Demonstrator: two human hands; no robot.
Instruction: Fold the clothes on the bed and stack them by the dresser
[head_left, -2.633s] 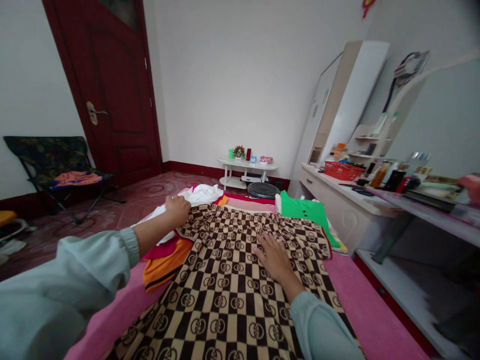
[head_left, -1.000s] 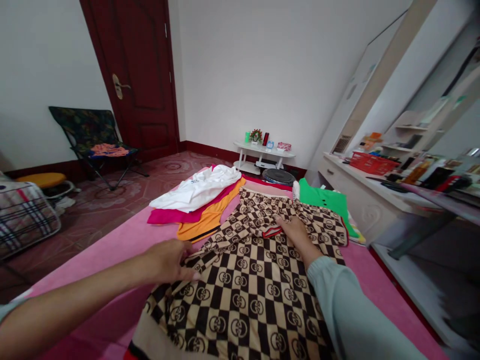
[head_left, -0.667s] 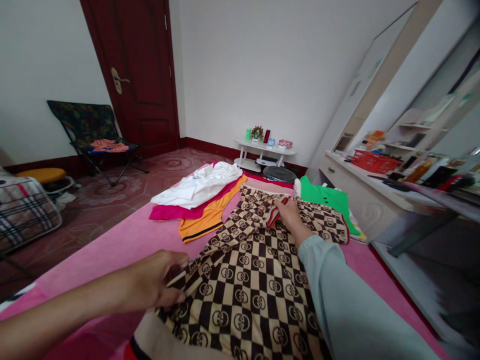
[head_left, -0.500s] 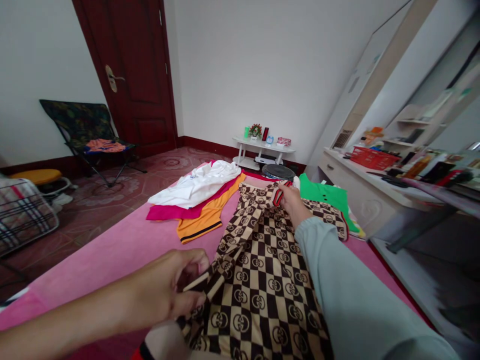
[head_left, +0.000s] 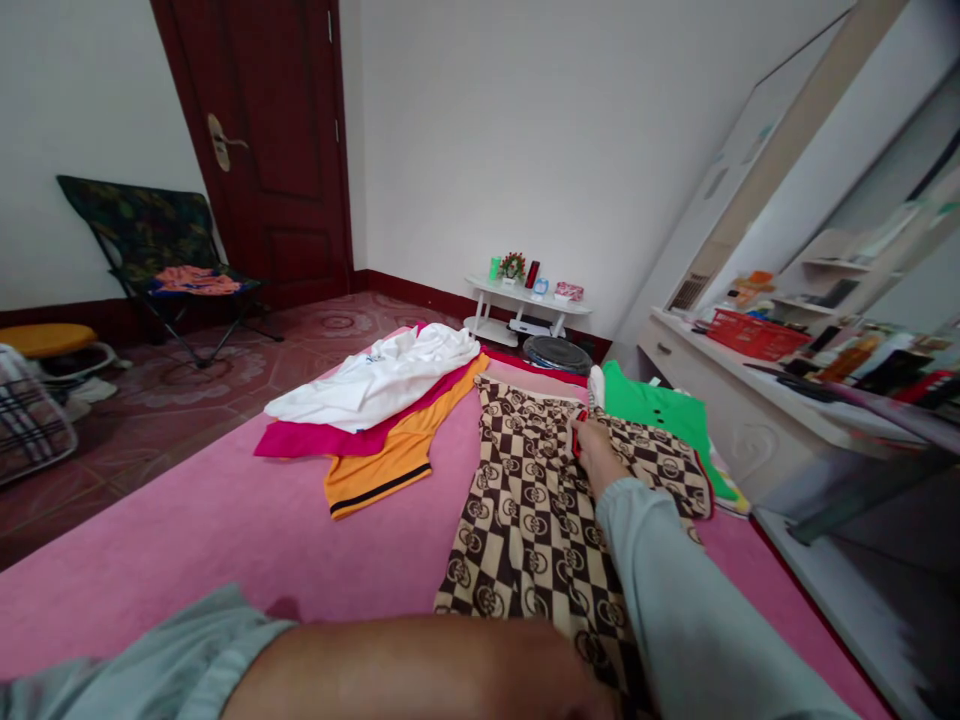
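Checkered garment (head_left: 525, 500) lies on the pink bed cover (head_left: 225, 520), folded lengthwise, beside an orange top (head_left: 382, 465). My right hand (head_left: 592, 450) pinches its red-trimmed edge near the far end. My left hand's state I cannot tell; only the forearm shows. I judge the cloth soft and light, best held at its edges.

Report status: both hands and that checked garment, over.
Right hand pinching red-trimmed edge of checked garment, folded narrow on pink bed. Left hand out of frame, forearm only. Orange, pink and white clothes alongside, apart.
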